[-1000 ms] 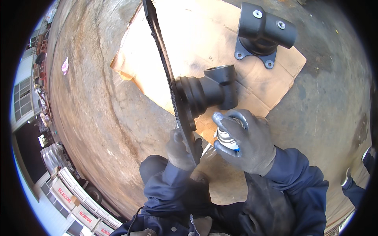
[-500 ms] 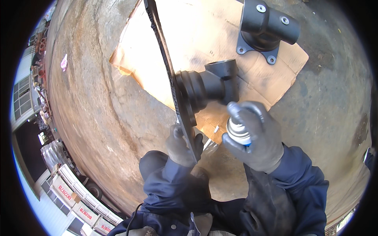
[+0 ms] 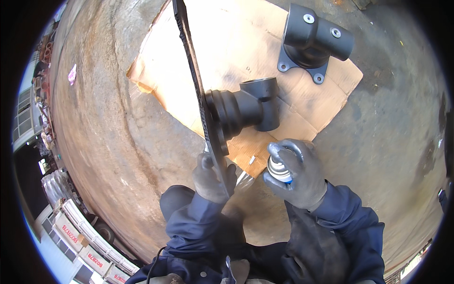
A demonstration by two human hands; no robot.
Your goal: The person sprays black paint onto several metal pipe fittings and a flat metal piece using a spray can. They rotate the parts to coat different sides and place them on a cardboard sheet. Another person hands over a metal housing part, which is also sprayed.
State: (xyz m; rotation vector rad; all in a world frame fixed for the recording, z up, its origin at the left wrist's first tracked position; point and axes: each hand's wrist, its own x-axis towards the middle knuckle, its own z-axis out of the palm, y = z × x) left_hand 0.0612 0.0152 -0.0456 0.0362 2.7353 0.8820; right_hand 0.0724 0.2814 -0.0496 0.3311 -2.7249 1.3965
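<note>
My gloved left hand (image 3: 211, 180) is closed on the near end of a dark flat panel (image 3: 196, 78), seen almost edge-on and standing upright. Just right of the panel is a black T-shaped pipe fitting (image 3: 243, 109), its stepped neck against or very close to the panel's face. My gloved right hand (image 3: 302, 175) is wrapped round a spray can (image 3: 278, 170) with a silver top and a bit of blue, a finger over its nozzle. The can is near the fitting and apart from it; most of its body is hidden by the hand.
Flattened cardboard (image 3: 321, 109) lies on the concrete floor (image 3: 378, 142) under the work. A second black pipe fitting (image 3: 314, 40) with a bolt-hole base plate rests at its far right. A small white piece (image 3: 252, 160) lies near the cardboard's near corner. A truck (image 3: 90, 236) stands far left.
My right hand has moved the spray can slightly nearer to me and away from the fitting. The whole view has shifted a little. My left hand keeps its hold on the panel.
</note>
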